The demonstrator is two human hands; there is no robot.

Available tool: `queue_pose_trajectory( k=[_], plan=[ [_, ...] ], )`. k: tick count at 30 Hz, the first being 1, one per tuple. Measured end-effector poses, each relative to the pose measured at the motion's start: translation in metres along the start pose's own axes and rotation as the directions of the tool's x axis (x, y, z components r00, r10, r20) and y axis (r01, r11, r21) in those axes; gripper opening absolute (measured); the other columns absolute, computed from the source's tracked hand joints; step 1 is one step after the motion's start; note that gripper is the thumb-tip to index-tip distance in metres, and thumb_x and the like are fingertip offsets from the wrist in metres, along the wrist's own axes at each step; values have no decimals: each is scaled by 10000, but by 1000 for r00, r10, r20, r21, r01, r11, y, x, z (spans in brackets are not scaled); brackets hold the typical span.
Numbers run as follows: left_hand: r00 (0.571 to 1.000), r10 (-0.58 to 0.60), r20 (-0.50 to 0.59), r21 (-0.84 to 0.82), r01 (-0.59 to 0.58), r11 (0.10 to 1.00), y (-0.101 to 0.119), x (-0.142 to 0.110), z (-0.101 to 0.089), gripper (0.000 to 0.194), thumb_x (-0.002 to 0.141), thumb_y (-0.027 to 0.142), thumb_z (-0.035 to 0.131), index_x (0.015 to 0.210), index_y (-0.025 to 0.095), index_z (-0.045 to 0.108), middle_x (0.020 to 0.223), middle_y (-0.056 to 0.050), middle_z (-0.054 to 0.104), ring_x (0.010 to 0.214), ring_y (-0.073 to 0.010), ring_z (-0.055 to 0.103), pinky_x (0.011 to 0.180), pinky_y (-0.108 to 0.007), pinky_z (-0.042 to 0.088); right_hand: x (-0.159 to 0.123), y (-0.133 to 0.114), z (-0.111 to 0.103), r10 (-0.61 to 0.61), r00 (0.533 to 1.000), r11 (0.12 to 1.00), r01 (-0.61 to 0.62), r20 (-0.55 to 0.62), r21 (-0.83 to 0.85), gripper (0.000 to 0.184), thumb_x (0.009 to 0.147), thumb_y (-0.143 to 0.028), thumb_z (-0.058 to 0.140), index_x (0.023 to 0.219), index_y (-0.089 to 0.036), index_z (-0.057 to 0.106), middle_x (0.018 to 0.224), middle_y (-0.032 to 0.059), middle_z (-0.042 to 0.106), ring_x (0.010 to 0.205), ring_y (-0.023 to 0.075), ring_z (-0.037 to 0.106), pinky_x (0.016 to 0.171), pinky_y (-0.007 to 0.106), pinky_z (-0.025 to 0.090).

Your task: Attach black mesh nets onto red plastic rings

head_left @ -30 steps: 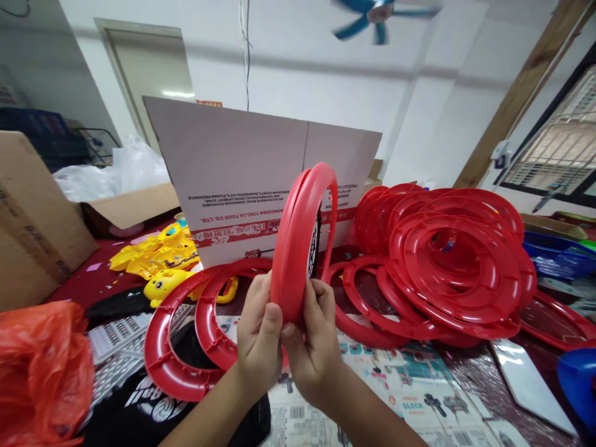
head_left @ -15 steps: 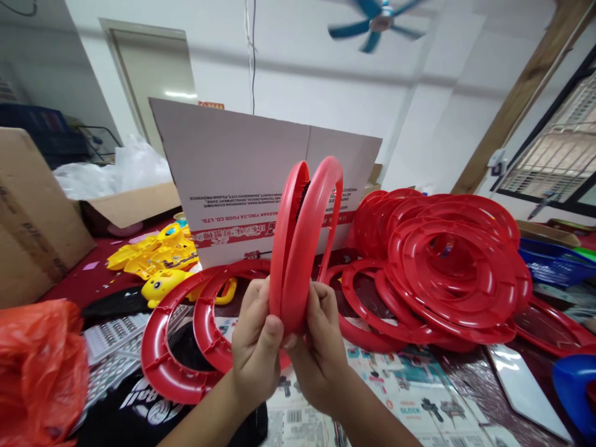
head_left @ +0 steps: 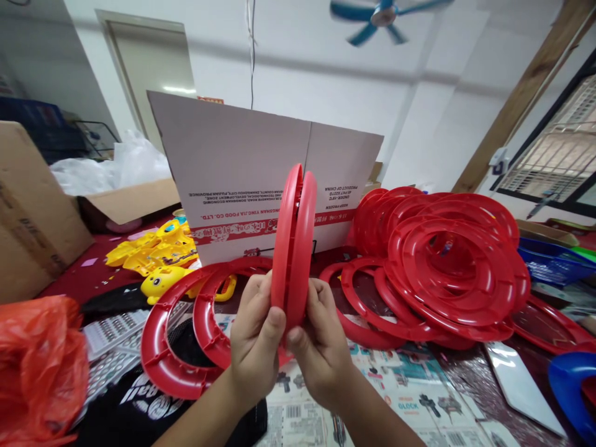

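Both of my hands hold a pair of red plastic rings [head_left: 294,242] upright and edge-on in front of me, the two rings pressed face to face. My left hand [head_left: 255,338] grips their lower left rim with the thumb on the front. My right hand [head_left: 321,344] clasps the lower right rim, fingers curled behind. Two more red rings [head_left: 173,347] lie flat on the table just left of my hands. A large leaning pile of red rings [head_left: 451,267] sits to the right.
A white cardboard sheet [head_left: 242,174] stands behind the rings. Yellow toy parts [head_left: 158,254] lie at the left, with a brown box [head_left: 32,211] and an orange bag [head_left: 40,366]. Blue items [head_left: 570,385] sit at the right edge. Printed sheets [head_left: 410,397] cover the table.
The two held rings, splayed apart at the top half a second ago, have been brought together face to face. My hands stayed in about the same place.
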State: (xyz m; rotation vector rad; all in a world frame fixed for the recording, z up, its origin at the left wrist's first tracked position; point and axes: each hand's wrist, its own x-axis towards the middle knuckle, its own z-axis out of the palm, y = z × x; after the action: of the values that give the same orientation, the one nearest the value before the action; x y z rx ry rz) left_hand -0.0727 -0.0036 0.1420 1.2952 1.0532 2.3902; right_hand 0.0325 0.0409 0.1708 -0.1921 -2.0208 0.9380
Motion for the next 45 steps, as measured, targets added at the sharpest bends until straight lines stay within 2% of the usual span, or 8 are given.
queue_pose_trajectory(
  k=[4,9,13,20,25,32,39,45],
  plan=[
    [1000,6,-5,-7,-6,1000,2,-2,1,292,905,447,588,1064,232,707,939,-60,534,861,-195,544,819,-335,519,0,1,1,-1,1000,1000,1,-5,27,559,966,-561,479,1438,-262,475,1116,99,503,1057,248,486,956,403,473],
    [1000,-3,24,-17,3,1000,7,-3,2,281,929,386,565,1148,257,686,960,-59,517,896,-190,525,796,-301,501,2,4,1,-23,1000,991,24,-6,133,459,984,-468,495,1404,-285,517,1140,91,525,1092,244,505,986,397,467],
    [999,-20,47,-12,21,1000,11,-2,3,298,942,370,548,1187,254,671,954,-60,510,904,-196,510,810,-306,484,3,7,-1,15,1000,985,-18,21,169,488,968,-505,506,1402,-282,523,1129,94,535,1077,249,532,995,422,481],
    [999,-30,15,-29,31,999,13,-2,4,302,932,374,575,1205,281,663,941,-49,542,877,-188,520,776,-292,478,3,7,-1,54,998,987,-58,31,149,525,950,-556,504,1386,-266,543,1109,103,543,1063,262,543,992,449,492],
    [999,-12,30,-15,13,1000,13,-2,3,286,940,359,561,1189,268,667,938,-54,528,881,-188,508,761,-283,480,3,3,0,45,999,980,-44,0,195,470,949,-516,542,1361,-291,570,1083,83,529,1030,240,535,969,407,500],
    [998,-24,55,-9,24,1000,16,-3,4,284,949,333,538,1197,268,660,937,-53,506,839,-178,496,688,-271,483,1,2,0,48,999,979,-47,3,196,455,956,-485,547,1374,-306,558,1098,83,529,1051,245,530,992,426,482],
    [997,26,79,27,-28,999,20,-2,2,279,952,295,534,1203,280,654,921,-42,497,861,-167,493,742,-255,482,2,1,0,-21,1000,984,23,-13,174,413,966,-465,548,1357,-332,567,1105,61,563,1049,216,530,958,345,478],
    [997,-24,79,17,22,1000,23,-2,2,270,949,282,544,1191,274,662,967,-46,489,871,-156,491,731,-232,484,3,-4,-1,-34,999,994,37,-27,101,432,965,-477,543,1369,-324,553,1124,59,566,1060,222,529,965,347,476]
  ],
)
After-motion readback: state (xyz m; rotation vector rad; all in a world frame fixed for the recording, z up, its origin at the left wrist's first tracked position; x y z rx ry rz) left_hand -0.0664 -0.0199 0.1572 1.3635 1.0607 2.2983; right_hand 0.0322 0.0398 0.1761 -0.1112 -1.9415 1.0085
